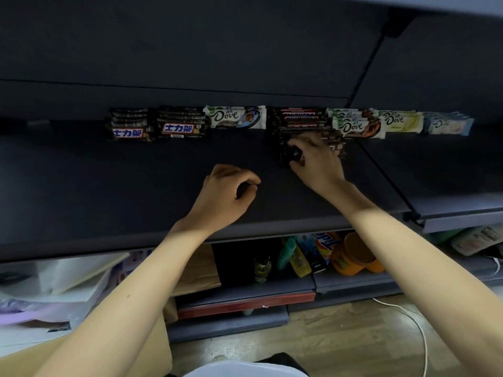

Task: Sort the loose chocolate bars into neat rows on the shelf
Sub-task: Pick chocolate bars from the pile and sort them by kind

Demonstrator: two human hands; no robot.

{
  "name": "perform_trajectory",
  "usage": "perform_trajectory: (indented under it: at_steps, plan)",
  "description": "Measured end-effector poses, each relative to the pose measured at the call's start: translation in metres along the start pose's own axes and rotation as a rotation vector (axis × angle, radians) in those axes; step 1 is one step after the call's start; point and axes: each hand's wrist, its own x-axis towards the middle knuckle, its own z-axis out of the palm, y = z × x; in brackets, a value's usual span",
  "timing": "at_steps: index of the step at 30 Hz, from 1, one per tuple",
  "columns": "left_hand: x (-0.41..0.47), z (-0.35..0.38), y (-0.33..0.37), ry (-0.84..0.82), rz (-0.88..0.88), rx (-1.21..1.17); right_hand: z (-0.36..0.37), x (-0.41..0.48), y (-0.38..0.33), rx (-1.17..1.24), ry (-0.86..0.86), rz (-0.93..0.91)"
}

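Chocolate bars line the back of a dark shelf point(109, 186). Two stacks of brown Snickers bars point(158, 123) stand at the left, with a white Dove bar point(235, 117) beside them. A row of dark Snickers bars point(302, 121) runs forward from the back at the middle. More Dove bars point(359, 126) and pale ones point(402, 121), point(449, 124) follow to the right. My right hand point(317, 159) grips a dark bar point(290, 155) at the front end of that middle row. My left hand point(228, 194) hovers over the bare shelf, fingers loosely curled, holding nothing.
A lower shelf holds a Tide pack point(328, 244), a teal bottle point(287, 253), orange tubs point(353, 257) and a small glass jar point(261, 269). Cardboard point(198, 270) and plastic bags point(54, 289) lie at the lower left. A white cable point(416, 327) crosses the wooden floor.
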Motion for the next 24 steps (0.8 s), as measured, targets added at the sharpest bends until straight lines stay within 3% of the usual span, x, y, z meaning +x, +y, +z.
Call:
perform_trajectory:
  at_steps: [6, 15, 24]
  plan:
    - [-0.031, -0.048, -0.034, 0.080, -0.078, 0.045, 0.026, 0.017, -0.083, 0.094, -0.035, -0.169]
    - [-0.104, -0.154, -0.114, 0.222, -0.252, 0.196, 0.078, 0.043, -0.250, 0.236, -0.231, -0.351]
    - [-0.156, -0.256, -0.194, 0.398, -0.443, 0.366, 0.118, 0.071, -0.392, 0.317, -0.245, -0.397]
